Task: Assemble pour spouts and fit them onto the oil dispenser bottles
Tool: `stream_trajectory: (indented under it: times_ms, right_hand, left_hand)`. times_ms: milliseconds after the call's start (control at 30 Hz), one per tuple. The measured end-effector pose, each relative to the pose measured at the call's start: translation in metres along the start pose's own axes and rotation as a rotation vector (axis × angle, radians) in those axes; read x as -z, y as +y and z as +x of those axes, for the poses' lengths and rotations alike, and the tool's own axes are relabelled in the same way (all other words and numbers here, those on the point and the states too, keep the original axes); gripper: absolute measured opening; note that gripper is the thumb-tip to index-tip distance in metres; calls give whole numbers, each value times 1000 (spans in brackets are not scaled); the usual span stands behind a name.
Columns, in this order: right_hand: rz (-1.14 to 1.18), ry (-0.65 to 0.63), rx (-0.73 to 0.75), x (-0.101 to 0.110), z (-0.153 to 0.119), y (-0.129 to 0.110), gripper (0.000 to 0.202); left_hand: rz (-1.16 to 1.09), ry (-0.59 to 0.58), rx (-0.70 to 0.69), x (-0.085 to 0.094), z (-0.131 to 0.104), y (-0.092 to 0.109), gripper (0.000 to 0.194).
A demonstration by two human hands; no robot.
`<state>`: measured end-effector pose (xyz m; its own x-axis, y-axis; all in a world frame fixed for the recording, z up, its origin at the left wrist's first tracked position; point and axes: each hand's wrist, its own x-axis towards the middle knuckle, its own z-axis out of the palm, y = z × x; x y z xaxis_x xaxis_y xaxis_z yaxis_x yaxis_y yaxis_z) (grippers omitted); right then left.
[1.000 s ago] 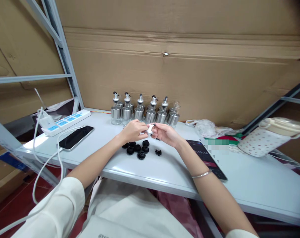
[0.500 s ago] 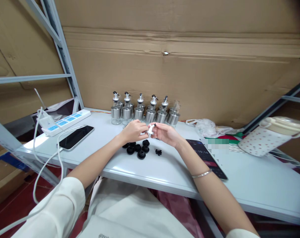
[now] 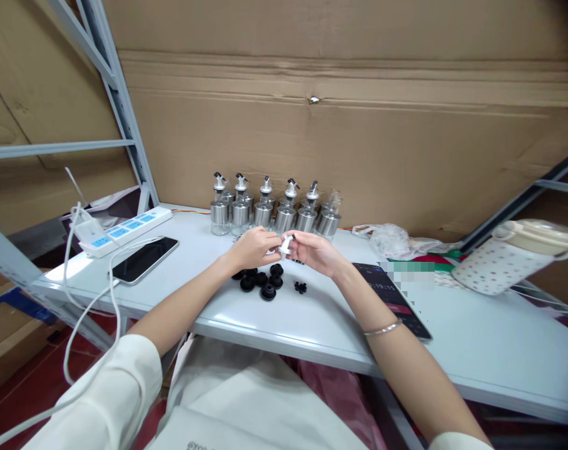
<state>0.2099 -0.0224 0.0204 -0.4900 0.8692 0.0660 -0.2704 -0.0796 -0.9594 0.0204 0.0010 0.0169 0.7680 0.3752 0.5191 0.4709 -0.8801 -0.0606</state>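
Spout in a two-handed pinch

Head view: left hand and right hand pinch the white spout above the tabletop, partly hiding the bottles behind. Black stoppers and small black bits lie on the near side. Left: phone, power strip. Right: tablet, partly behind the right forearm; bag; jug.

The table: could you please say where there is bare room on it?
Bare: right of the timer screen, in front of the spotted container, and between the phone and bottles. Crowded: between bottles and black stoppers, where left hand and right hand hold a white spout.
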Motion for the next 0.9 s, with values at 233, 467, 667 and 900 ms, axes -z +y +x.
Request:
stream_trajectory:
  times_ms: [233, 467, 667, 900]
  right_hand:
    - [32, 72, 10, 2, 3, 3, 14]
    - [100, 139, 25, 6, 3, -2, 19]
    - [165, 195, 58, 10, 1, -10, 22]
    - [199, 210, 53, 8, 1, -8, 23]
  left_hand:
    - [-68, -64, 92, -1, -3, 3, 4]
    - [-109, -167, 90, -3, -4, 2, 11]
    - [-138, -221, 47, -5, -3, 3, 15]
    - [-190, -259, 48, -6, -4, 4, 15]
